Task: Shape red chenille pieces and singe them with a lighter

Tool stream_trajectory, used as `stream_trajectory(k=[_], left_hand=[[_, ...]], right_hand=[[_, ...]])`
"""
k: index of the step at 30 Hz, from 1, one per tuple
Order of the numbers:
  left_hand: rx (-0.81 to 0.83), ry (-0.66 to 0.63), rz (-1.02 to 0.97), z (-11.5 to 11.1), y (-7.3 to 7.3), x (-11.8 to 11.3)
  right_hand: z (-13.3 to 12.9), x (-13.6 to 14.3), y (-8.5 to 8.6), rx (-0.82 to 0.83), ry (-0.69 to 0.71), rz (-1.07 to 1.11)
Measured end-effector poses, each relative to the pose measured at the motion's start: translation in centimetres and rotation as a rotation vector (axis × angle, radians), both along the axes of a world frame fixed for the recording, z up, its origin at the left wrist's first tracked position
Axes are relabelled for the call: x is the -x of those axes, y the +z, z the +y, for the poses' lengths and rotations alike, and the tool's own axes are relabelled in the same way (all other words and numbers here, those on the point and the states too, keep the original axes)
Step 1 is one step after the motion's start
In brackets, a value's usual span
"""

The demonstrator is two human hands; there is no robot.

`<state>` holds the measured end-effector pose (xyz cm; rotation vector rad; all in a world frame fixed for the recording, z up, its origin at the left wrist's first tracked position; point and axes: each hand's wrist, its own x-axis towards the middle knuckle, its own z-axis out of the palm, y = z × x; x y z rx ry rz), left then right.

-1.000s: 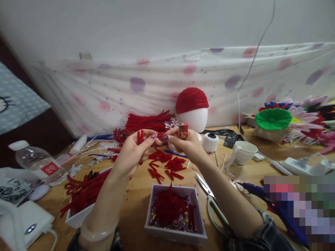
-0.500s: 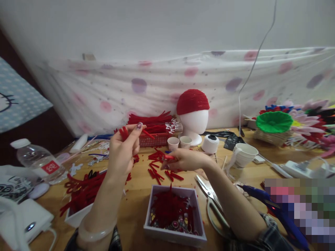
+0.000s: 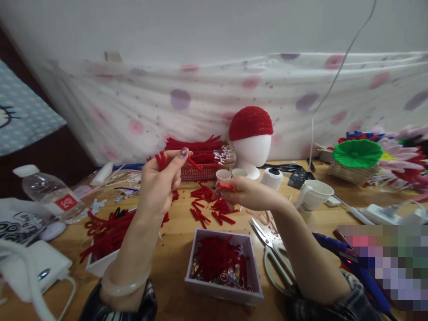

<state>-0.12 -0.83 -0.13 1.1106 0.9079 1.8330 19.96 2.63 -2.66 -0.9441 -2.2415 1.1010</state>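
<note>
My left hand [image 3: 159,185] is closed and raised, with a short red pipe-cleaner piece [image 3: 194,165] pinched between thumb and finger. More red fuzzy pieces [image 3: 161,159] stick up behind its thumb. To the right, my right hand [image 3: 254,192] is closed on another red pipe-cleaner piece [image 3: 225,186], just in front of two small cups. Loose cut red pieces [image 3: 199,215] lie scattered on the table below both hands. Nearer to me stands a pale box [image 3: 224,293] holding red fuzzy pieces and shiny beads.
Scissors [image 3: 267,243] and a blue glue gun [image 3: 354,263] lie at right. Behind are a red basket [image 3: 200,173] of long stems, a white mannequin head [image 3: 252,151] with red cap, thread spool [image 3: 272,178] and mug [image 3: 316,194]. A plastic bottle [image 3: 50,191] stands left.
My right hand has moved to the right and slightly up, away from my left hand. My left hand keeps its pinch nearly in place. The camera view has tilted slightly.
</note>
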Motion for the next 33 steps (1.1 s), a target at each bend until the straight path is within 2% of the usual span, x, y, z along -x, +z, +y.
stream_trajectory(k=[3, 5, 7, 9, 14, 19, 27, 33], left_hand=[[0.019, -0.013, 0.033, 0.1, -0.3, -0.2], [0.009, 0.009, 0.051, 0.1, -0.5, -0.2], [-0.011, 0.042, 0.062, 0.1, -0.6, -0.2], [-0.021, 0.057, 0.064, 0.0, -0.6, -0.3], [0.013, 0.027, 0.095, -0.1, -0.7, -0.5], [0.029, 0.037, 0.091, -0.1, -0.7, -0.5], [0.038, 0.035, 0.073, -0.1, -0.7, -0.5], [0.049, 0.023, 0.052, 0.0, -0.8, -0.4]], right_hand=[[0.5, 1.2, -0.4, 0.19, -0.104, 0.336], [0.9, 2.3, -0.9, 0.456, -0.099, 0.504], [1.2, 3.3, -1.4, 0.624, -0.08, 0.595], [1.4, 3.8, -1.9, 0.695, -0.057, 0.649], [1.5, 4.3, -3.0, 0.714, 0.063, 0.654], [1.4, 4.5, -3.4, 0.673, 0.081, 0.639], [0.7, 4.4, -3.1, 0.618, 0.181, 0.569], [0.6, 4.4, -2.9, 0.604, 0.17, 0.552]])
